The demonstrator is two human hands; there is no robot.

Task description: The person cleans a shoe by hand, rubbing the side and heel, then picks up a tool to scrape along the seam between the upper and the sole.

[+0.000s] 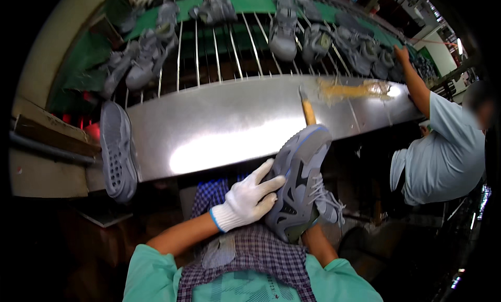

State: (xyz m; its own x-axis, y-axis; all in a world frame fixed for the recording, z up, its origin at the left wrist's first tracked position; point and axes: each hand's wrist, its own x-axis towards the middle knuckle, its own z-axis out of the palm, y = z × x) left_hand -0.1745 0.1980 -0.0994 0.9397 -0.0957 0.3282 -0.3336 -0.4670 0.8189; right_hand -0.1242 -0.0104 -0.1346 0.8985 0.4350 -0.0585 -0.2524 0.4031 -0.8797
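Observation:
A grey sneaker (298,184) with blue trim and pale laces is held up in front of my apron, toe pointing away. My left hand (245,200), in a white knit glove, rests stretched, spread fingers against the edge of its sole. The right forearm (319,244) reaches up behind the shoe's heel and opening; the sneaker hides my right hand and its fingers. Just beyond the toe, a tool with a wooden handle (309,113) and a narrow metal tip lies on the metal ledge. A loose grey sole (116,151) with holes leans at the ledge's left end.
The shiny metal ledge (235,114) crosses in front of me, with yellowed tape (360,89) at right. Beyond it, metal rollers (214,51) and a green belt (248,2) carry several grey shoes (284,33). At right a co-worker (443,145) reaches toward the belt.

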